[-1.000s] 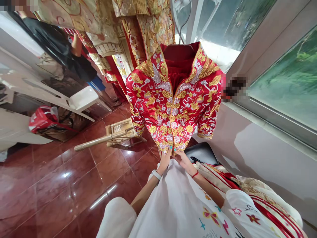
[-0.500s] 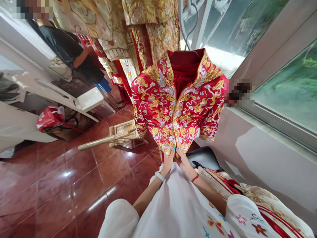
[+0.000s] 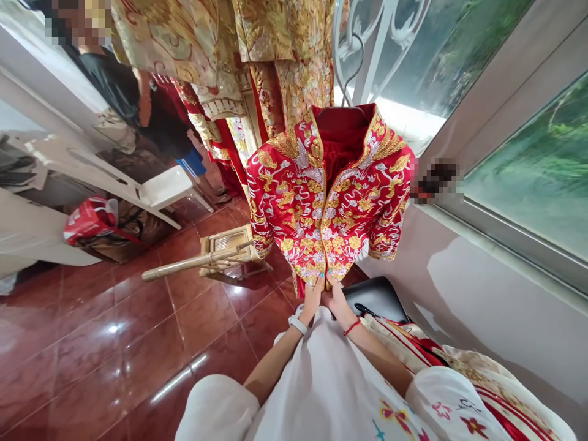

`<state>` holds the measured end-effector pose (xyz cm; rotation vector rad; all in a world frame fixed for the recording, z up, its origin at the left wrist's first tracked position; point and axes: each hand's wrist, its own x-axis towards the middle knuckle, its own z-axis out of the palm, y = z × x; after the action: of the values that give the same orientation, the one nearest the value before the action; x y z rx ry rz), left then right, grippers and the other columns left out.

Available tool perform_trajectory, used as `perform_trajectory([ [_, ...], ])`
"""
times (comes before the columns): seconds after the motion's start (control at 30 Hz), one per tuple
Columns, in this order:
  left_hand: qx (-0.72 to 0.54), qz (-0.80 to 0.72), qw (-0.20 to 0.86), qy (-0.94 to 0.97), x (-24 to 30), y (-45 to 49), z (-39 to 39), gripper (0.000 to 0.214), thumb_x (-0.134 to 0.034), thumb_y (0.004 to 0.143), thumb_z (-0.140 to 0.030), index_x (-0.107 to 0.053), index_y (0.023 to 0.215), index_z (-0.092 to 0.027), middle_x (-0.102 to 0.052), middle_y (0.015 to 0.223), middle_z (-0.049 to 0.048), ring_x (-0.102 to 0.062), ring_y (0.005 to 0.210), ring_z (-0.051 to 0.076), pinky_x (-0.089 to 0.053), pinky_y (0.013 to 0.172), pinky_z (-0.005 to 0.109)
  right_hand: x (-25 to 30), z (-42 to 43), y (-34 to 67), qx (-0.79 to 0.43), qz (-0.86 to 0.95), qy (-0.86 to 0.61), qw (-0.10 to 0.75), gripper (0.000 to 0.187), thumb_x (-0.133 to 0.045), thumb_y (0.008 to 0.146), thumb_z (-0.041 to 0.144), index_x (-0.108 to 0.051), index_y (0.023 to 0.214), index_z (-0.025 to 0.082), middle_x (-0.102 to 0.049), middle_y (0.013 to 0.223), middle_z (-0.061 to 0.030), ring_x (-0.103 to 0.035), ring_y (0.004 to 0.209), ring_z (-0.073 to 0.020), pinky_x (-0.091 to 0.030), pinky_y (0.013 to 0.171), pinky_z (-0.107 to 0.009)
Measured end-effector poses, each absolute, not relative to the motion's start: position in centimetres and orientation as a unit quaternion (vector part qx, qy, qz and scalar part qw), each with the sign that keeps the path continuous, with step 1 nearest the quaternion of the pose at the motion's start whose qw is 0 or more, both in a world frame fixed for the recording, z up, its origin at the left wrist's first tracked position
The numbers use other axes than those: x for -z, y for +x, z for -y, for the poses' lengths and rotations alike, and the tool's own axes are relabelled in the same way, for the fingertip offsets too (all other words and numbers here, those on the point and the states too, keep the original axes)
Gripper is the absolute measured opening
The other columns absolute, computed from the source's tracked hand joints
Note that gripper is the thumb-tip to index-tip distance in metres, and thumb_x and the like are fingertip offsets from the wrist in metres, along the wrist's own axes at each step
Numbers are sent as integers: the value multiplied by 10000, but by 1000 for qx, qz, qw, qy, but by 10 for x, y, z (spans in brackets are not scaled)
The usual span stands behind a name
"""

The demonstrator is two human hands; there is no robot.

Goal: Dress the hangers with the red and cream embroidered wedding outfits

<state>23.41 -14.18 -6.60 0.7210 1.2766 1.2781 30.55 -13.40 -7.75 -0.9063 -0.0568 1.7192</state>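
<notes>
A red jacket with dense gold and silver embroidery hangs in front of me on a metal hanger, its front edges meeting at the middle. My left hand pinches the bottom hem just left of the front opening. Close beside it, my right hand is closed on the hem at the right of the opening. Both thumbs lie on top of the cloth; the other fingers are mostly hidden behind it. A white band circles my left wrist and a red cord my right.
Gold embroidered garments hang behind the jacket. A bamboo chair stands at left, near a white chair and a red bag. A person in dark clothes stands beyond. Folded garments lie by a black seat at right.
The view has shifted slightly, so the jacket's collar and hanger appear a little lower. Both hands keep hold of the hem. The other person's arm has changed position.
</notes>
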Motion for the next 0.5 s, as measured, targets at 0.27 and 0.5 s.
perform_trajectory([
  [0.27, -522, -556, 554, 335, 64, 220, 144, 393, -782, 775, -459, -741, 1033, -166, -754, 1135, 115, -670, 1126, 276, -481, 1022, 383, 88, 147, 297, -778, 43, -372, 504, 355, -845, 663, 447, -679, 901, 243, -758, 1016, -70, -649, 1184, -289, -569, 944, -419],
  [0.5, -520, -543, 558, 351, 72, 211, 157, 387, -772, 793, -444, -744, 1071, -177, -739, 1190, 109, -629, 1219, 288, -448, 1095, 397, 109, 152, 289, -759, 26, -387, 523, 285, -837, 674, 396, -684, 874, 262, -757, 917, -20, -697, 1063, -249, -591, 891, -372],
])
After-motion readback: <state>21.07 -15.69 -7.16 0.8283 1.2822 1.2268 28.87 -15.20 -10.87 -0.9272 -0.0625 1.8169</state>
